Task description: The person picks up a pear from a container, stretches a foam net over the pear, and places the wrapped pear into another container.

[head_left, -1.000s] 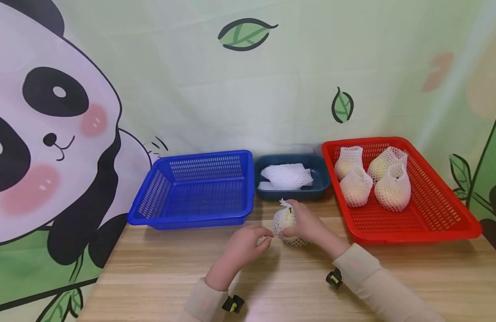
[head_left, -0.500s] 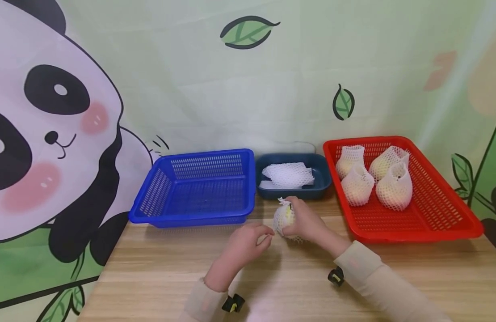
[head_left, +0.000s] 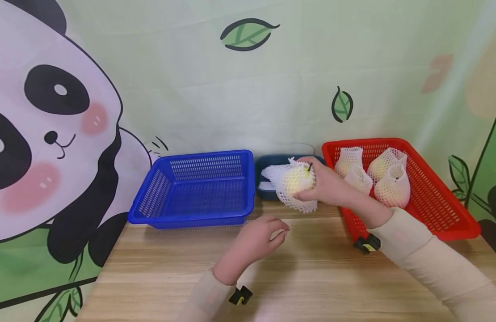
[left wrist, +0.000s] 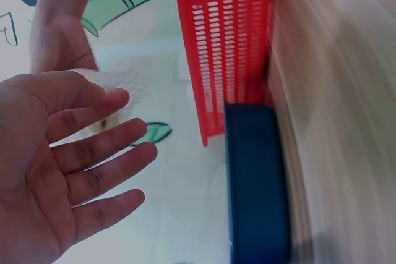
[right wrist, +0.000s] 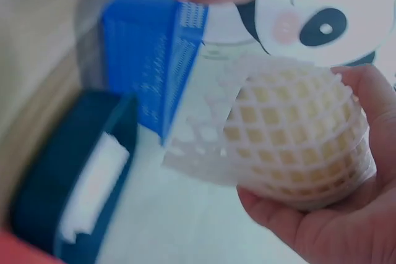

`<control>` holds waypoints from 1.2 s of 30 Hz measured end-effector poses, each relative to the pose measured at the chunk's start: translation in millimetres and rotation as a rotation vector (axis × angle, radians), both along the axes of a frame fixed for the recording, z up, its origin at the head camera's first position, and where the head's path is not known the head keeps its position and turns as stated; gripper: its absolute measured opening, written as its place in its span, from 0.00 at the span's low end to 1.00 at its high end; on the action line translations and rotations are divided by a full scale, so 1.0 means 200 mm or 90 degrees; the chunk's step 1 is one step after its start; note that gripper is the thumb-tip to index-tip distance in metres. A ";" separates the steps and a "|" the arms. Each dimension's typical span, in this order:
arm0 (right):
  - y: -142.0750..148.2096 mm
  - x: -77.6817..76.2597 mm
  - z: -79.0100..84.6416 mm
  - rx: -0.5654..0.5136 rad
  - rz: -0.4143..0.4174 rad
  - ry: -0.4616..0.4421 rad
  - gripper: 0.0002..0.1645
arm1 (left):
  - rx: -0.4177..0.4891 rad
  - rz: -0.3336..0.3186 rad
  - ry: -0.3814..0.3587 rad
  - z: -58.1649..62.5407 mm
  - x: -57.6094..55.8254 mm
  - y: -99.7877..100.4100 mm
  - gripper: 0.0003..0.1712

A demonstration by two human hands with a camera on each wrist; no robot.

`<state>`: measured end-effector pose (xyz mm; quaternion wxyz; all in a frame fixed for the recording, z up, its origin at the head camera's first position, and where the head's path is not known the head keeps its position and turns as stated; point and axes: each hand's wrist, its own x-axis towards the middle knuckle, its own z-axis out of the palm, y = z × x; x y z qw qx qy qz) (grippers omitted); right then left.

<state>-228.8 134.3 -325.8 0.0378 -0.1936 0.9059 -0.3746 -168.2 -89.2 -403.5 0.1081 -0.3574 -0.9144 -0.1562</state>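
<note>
A pale yellow pear (head_left: 297, 180) in a white foam net sleeve (head_left: 308, 206) is gripped by my right hand (head_left: 328, 181), raised in front of the dark teal tray. Its dark stem shows near my fingers in the head view. The right wrist view shows the pear (right wrist: 297, 134) seated against the palm, with the loose end of the net hanging free. My left hand (head_left: 262, 239) is over the table, lower and to the left, holding nothing. In the left wrist view the left hand's fingers (left wrist: 102, 177) are spread and relaxed.
A blue basket (head_left: 199, 221) stands at the left. The teal tray (head_left: 268, 195) holds white foam nets (head_left: 272, 171), partly hidden by the held pear. At the right, a red basket (head_left: 445, 214) holds several netted fruits (head_left: 393, 188). A printed cloth (head_left: 183, 89) hangs behind.
My right hand has lifted the netted pear off the table, up and slightly right, in front of the teal tray. My left hand has shifted a little to the right.
</note>
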 end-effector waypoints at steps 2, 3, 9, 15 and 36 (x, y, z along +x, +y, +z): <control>0.05 -0.01 0.07 0.002 -0.004 -0.007 0.52 | -0.012 -0.004 0.006 0.02 -0.01 0.03 0.10; 0.08 -0.02 0.11 0.007 -0.006 -0.011 0.53 | -0.016 -0.008 0.010 0.03 -0.02 0.05 0.10; 0.26 -0.10 0.23 0.046 -0.003 -0.022 0.56 | -0.021 -0.065 0.030 0.06 -0.08 0.17 0.11; 0.43 -0.16 0.25 0.118 0.013 -0.025 0.55 | -0.017 -0.139 0.069 0.02 -0.13 0.31 0.18; 0.72 -0.20 0.07 0.294 0.110 -0.040 0.55 | -0.196 -0.197 0.056 -0.04 -0.17 0.72 0.19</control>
